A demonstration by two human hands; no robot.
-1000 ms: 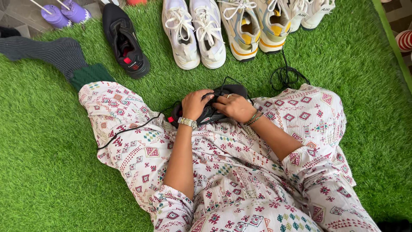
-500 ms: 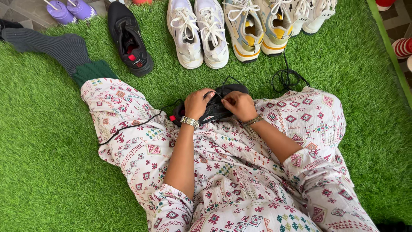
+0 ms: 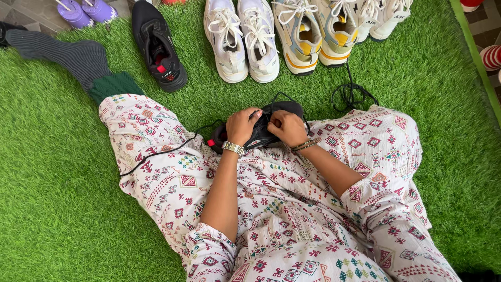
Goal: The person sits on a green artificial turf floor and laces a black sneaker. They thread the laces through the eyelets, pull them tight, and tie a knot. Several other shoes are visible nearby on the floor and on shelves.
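Black sneaker (image 3: 263, 128) in lap, both hands on it. Left hand (image 3: 241, 125) clamped over tongue area, right hand (image 3: 286, 127) with fingers (image 3: 273, 121) pinching black lace (image 3: 156, 155). Matching black shoe (image 3: 158, 46) beyond sneaker on fake grass (image 3: 57, 198). Risk imo: loose lace trailing left of sneaker snags on knee, yanks out of eyelet.

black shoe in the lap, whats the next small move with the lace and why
Probably draw the loose black lace snug with the left hand: both it and the right hand sit on the black shoe, and the lace trails slack across the knee.
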